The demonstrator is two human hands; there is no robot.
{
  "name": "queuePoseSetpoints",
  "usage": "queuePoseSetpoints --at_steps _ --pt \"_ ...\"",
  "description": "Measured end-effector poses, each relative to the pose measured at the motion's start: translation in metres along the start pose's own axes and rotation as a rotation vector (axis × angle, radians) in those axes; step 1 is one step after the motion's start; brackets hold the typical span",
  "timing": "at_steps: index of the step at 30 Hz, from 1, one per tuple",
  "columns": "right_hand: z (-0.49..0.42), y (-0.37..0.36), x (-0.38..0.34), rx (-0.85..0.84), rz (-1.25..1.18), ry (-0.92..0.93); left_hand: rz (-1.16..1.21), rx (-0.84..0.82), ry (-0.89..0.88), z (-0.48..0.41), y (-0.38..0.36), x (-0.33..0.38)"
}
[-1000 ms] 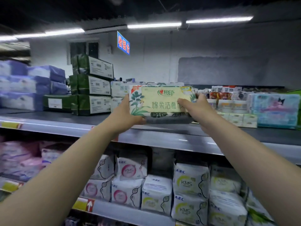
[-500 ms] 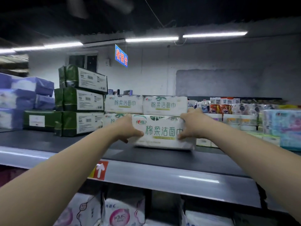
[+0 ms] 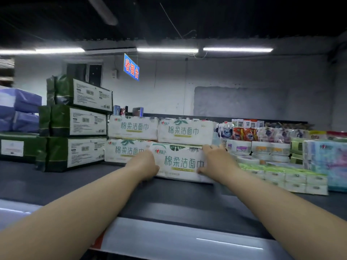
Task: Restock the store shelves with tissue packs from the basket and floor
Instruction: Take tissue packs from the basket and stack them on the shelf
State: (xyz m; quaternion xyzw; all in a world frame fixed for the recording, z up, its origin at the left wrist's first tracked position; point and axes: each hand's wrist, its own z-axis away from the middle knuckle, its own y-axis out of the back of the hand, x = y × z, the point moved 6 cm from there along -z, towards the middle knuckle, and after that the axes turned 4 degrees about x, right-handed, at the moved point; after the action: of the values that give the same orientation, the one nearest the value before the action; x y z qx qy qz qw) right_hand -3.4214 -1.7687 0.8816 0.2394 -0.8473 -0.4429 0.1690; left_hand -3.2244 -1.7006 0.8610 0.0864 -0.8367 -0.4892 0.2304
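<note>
A white tissue pack [image 3: 180, 163] with green leaf print and green lettering lies on the dark top shelf [image 3: 169, 201], under the right-hand pack of the stack behind. My left hand [image 3: 144, 166] grips its left end. My right hand [image 3: 216, 160] grips its right end, fingers over the top corner and thumb at the lower front edge. Three like packs [image 3: 133, 127] are stacked behind and to the left, two on top and one [image 3: 124, 151] below.
Dark green boxed packs [image 3: 80, 122] are stacked at the left, with blue-wrapped bundles [image 3: 18, 109] beyond. Small pale green tissue packs [image 3: 285, 177], white tubs [image 3: 262, 149] and a pastel bundle [image 3: 328, 160] fill the right. The shelf's silver front lip [image 3: 187, 239] runs below my arms.
The pack went from held up in the air to lying on the top shelf, then slid further back against the stack. Both hands stayed on its ends.
</note>
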Motion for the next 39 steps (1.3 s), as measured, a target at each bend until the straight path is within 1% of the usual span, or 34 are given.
queuePoseSetpoints --at_steps 2,4,6,8,10,13,17,21,25,28,33,39 --pt "-0.005 -0.004 0.004 0.001 -0.054 -0.021 0.006 -0.010 0.000 -0.004 -0.002 0.000" --pt "-0.008 -0.003 0.006 -0.006 -0.089 -0.024 0.021 -0.069 0.004 -0.005 0.001 0.002" --pt "-0.009 0.000 0.007 -0.049 -0.120 -0.024 -0.007 -0.152 -0.004 -0.001 0.002 0.006" --pt "-0.006 0.004 0.007 -0.096 -0.141 -0.026 -0.032 -0.195 -0.049 0.007 0.003 0.013" --pt "0.000 0.012 0.004 -0.092 -0.138 -0.028 -0.027 -0.171 -0.121 0.018 0.011 0.021" --pt "0.022 0.030 -0.005 -0.020 -0.157 0.013 0.033 -0.091 -0.265 0.044 0.027 0.039" --pt "0.074 0.055 -0.010 0.041 0.061 0.136 -0.083 -0.013 -0.486 0.088 0.040 0.071" --pt "0.127 0.078 0.016 0.065 0.166 0.117 -0.086 -0.021 -0.655 0.128 0.038 0.111" --pt "0.186 0.094 0.061 0.049 0.183 0.018 -0.062 -0.036 -0.797 0.170 0.026 0.166" --pt "0.235 0.103 0.108 0.016 0.211 -0.076 -0.044 -0.054 -0.911 0.203 0.012 0.219" --pt "0.327 0.125 0.208 -0.067 0.300 -0.261 -0.031 -0.067 -1.111 0.269 -0.012 0.325" --pt "0.444 0.143 0.330 -0.133 0.376 -0.438 -0.032 -0.097 -1.281 0.361 -0.065 0.465"
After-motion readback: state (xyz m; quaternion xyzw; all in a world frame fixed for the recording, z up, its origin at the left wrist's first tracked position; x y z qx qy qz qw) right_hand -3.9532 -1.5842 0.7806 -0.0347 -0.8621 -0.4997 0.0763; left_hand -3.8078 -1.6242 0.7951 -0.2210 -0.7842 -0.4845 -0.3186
